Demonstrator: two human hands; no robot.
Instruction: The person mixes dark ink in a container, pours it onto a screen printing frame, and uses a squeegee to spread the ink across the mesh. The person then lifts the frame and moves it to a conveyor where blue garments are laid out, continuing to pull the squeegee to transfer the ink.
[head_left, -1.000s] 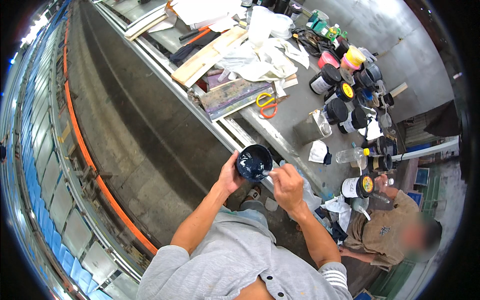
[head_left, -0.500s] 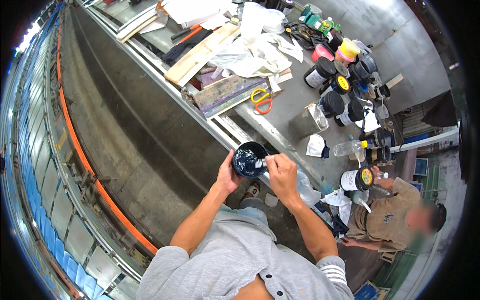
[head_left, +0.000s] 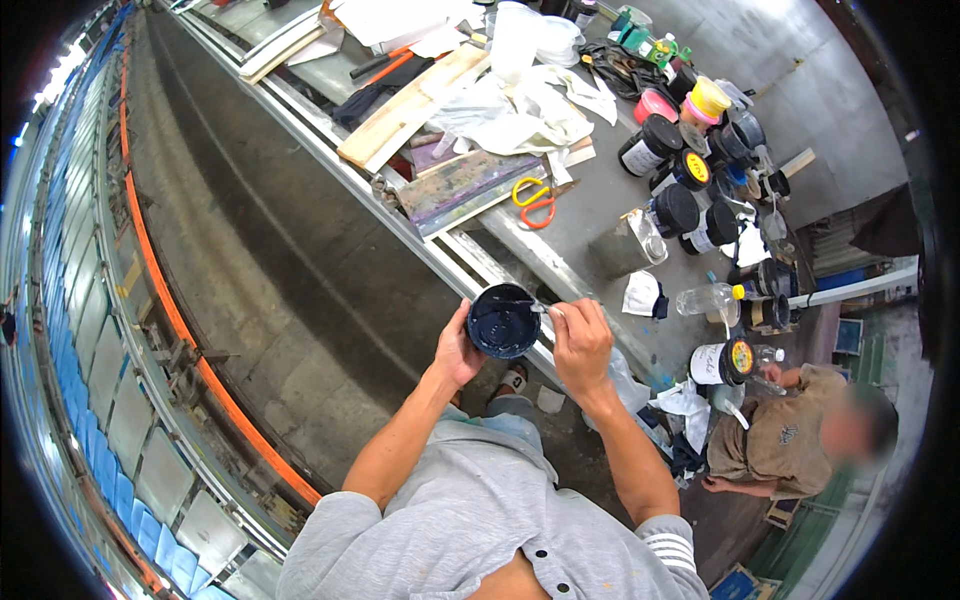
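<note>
Sweeping over a big grey table [head_left: 600, 190], crowded with wooden boards [head_left: 415, 107] and black jars [head_left: 673, 209]. Spotting a brown-shirted co-worker [head_left: 775, 430] off to the right. Now cradling a dark cup [head_left: 503, 330] in the left hand [head_left: 458, 350] near the table's edge; pinching, with the right hand [head_left: 583, 345], a slim tool [head_left: 542, 308] at its rim, tip hard to make out. Finally to labels [head_left: 708, 364]: white on jars, one with dark script.

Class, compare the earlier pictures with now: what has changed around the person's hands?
The right hand has shifted the stirrer from the near right side of the dark bowl to its far right side. Nothing was taken up or let go. The left hand still holds the bowl; the red-and-yellow scissors lie where they were.
</note>
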